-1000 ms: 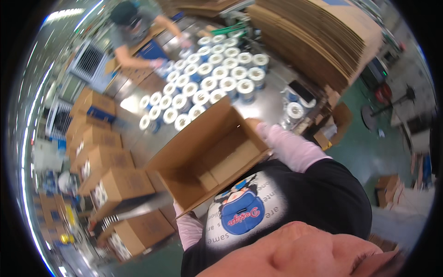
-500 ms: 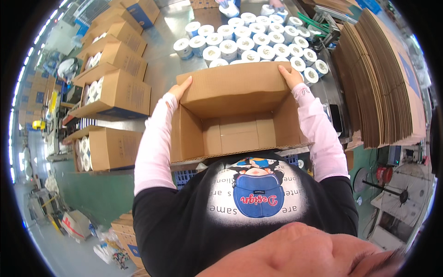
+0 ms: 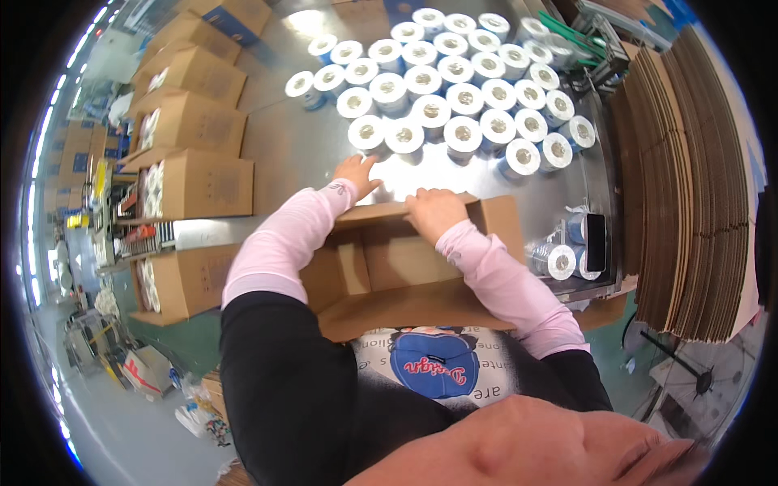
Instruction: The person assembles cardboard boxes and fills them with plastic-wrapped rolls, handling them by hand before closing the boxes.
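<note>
An open brown cardboard box (image 3: pixel 397 259) lies in front of my body, its hollow inside facing up toward me. My right hand (image 3: pixel 436 212) grips the far edge of the box, with fingers bent over it. Just beyond the box's far left edge, my left hand (image 3: pixel 357 175) is open, its fingers apart and nothing visible in them. The nearest white-topped cylindrical roll (image 3: pixel 367 132) stands upright just beyond those fingertips. Several more such rolls (image 3: pixel 433 110), with blue sides, stand grouped on the metal table (image 3: pixel 279 154).
Several cardboard boxes (image 3: pixel 212 186) holding white rolls line the left side. Tall stacks of flattened cardboard (image 3: pixel 681 186) stand at the right. A dark phone (image 3: pixel 596 243) rests by a few rolls (image 3: pixel 560 262) near the table's right edge. A fan (image 3: pixel 703 378) stands lower right.
My left hand has let go of the box and moved right, toward the rolls. My right hand has shifted left along the far edge. The box's far flap is lower, and the box sits nearer me.
</note>
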`<state>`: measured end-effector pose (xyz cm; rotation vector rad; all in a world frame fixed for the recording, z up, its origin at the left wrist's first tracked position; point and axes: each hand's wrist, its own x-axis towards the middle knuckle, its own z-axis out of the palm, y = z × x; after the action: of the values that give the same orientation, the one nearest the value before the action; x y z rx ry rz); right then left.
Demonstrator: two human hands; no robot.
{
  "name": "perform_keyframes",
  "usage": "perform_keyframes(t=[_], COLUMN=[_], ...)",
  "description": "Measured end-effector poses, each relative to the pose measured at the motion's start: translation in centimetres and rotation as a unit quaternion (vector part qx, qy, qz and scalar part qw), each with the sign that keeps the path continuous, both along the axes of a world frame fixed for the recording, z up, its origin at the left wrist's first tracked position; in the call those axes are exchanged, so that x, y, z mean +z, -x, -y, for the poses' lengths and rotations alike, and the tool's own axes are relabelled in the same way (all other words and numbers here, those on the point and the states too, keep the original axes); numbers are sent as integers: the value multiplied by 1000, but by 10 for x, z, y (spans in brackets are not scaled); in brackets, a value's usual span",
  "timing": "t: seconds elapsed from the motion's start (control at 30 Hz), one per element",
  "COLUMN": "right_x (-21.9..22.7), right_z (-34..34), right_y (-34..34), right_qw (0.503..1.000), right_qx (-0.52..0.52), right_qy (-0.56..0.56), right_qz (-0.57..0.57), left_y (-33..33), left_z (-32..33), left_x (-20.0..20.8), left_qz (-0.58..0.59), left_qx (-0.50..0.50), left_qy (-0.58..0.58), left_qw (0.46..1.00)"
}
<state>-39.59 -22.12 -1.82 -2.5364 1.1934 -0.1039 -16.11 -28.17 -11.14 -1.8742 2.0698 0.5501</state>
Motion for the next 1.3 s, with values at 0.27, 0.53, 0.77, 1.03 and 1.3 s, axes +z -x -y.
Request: perform_keyframes(t=[0.27,0.53,0.77,1.03,1.3], right_x=[-58,-172,-208,25,40], right_z=[117,201,207,104,-9], right_y=[116,70,177,173,65], right_qw=[880,917,919,708,956], right_qx=[-326,-348,-328,-80,289], right_qy=[-23,-102,-162,-466,-37], right_qz=[346,-163,150,524,-21], left_y=[67,30,3,-25,53], left_z=[129,140,102,-77,-143], left_x=[-61,-53,71,167,99], left_qz=[73,17,-609,-565,-216], left_qx=[245,174,254,-25,-252], left_qy=[-64,-44,24,29,94], left_qw=[965,984,751,824,939])
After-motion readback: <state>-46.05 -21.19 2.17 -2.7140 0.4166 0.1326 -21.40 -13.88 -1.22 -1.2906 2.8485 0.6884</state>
